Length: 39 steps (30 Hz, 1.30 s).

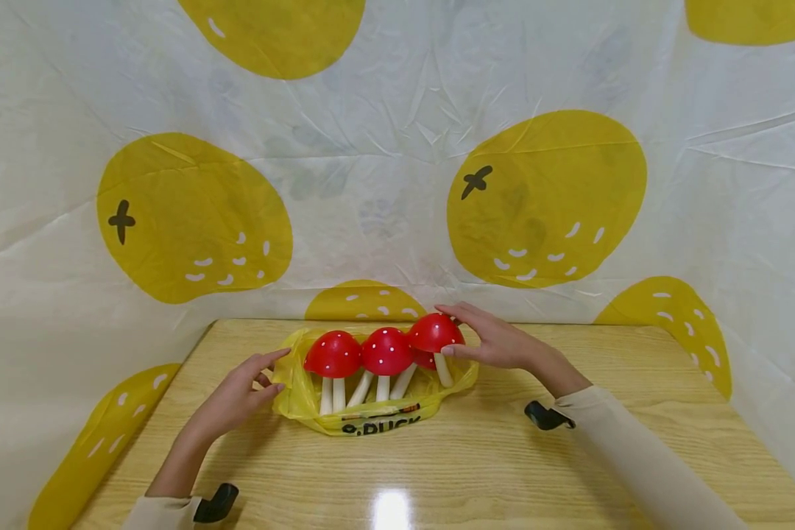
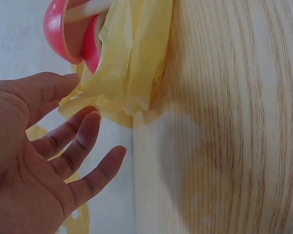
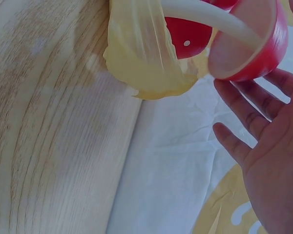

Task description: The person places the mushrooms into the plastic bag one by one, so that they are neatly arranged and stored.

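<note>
A yellow plastic bag (image 1: 290,383) with dark lettering lies opened out on the table, with several red toy mushrooms (image 1: 336,355) with white dots and pale stems in it. At the bag's right end, my right hand (image 1: 503,342) holds the cap of one mushroom (image 1: 433,333), fingers behind and thumb in front. This cap sits higher than its neighbours; its hollow underside and stem show in the right wrist view. My left hand (image 1: 235,397) is at the bag's left edge, fingers loosely bent and spread. Its index finger and thumb tips reach the thin plastic, apart from each other.
The wood-grain table (image 1: 464,471) runs back to a pale hanging cloth (image 1: 384,206) printed with big yellow fruit shapes. Cloth also hangs at both sides. Dark wrist-worn devices (image 1: 216,503) sit near the sleeve cuffs.
</note>
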{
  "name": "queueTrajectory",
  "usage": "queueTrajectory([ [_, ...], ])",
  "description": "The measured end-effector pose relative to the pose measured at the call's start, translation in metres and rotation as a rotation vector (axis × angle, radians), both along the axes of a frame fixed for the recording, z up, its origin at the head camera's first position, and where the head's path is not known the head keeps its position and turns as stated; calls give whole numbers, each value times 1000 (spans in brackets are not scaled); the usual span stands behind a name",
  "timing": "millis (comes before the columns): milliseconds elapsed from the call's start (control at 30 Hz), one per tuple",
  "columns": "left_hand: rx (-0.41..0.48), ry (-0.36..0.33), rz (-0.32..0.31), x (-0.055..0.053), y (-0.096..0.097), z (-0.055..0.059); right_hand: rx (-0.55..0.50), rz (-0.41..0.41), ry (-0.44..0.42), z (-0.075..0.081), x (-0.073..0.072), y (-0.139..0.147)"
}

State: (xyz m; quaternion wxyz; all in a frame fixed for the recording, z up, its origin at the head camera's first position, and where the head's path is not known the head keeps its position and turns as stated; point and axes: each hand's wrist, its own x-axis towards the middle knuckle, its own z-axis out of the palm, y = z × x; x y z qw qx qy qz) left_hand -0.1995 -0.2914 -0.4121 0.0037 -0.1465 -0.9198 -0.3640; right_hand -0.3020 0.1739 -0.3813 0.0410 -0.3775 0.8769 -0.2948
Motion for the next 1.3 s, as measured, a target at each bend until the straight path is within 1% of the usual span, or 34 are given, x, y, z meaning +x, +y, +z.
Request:
queueTrajectory([
  [100, -2, -1, -1, 0, 0, 0, -3, -12, 8, 1, -2, 0],
  [300, -15, 6, -7, 0, -2, -1, -20, -34, -11, 3, -1, -1],
  [533, -3, 13, -18, 0, -3, -5, -68, -3, 28, 3, 0, -3],
  [700, 8, 4, -14, -1, -3, -6, -72, 18, 53, 5, 0, -5],
  [1100, 1, 18, -13, -1, -4, -6, -94, 11, 83, 6, -1, -5],
  [1300, -1, 15, -11, 0, -5, -6, -80, -4, 90, 4, -3, -5],
])
